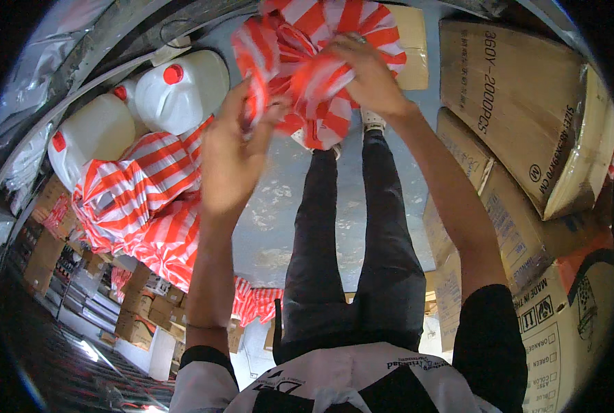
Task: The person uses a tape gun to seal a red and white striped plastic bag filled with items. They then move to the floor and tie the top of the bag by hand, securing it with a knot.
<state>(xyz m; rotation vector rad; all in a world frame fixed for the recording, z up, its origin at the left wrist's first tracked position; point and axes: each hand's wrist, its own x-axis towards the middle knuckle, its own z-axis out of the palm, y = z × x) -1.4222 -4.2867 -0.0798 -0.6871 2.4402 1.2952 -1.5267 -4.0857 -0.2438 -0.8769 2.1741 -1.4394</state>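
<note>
A red-and-white striped plastic bag (350, 20), full and bunched at its top, sits before me by my feet. My left hand (237, 144) is closed around a strip of the bag at its left side, and motion blurs the fingers. With its fingers bent over the gathered top, my right hand (366, 72) grips another part of the same bag. A loose, blurred fold of the plastic rises between the two hands. What the bag holds is hidden.
White plastic jerrycans (180, 95) with red caps stand at the left. More striped bags (152, 191) slump below them. Large cardboard boxes (508, 103) are stacked along the right. A flat cardboard piece (414, 49) lies beyond the bag on the worn grey floor (265, 206).
</note>
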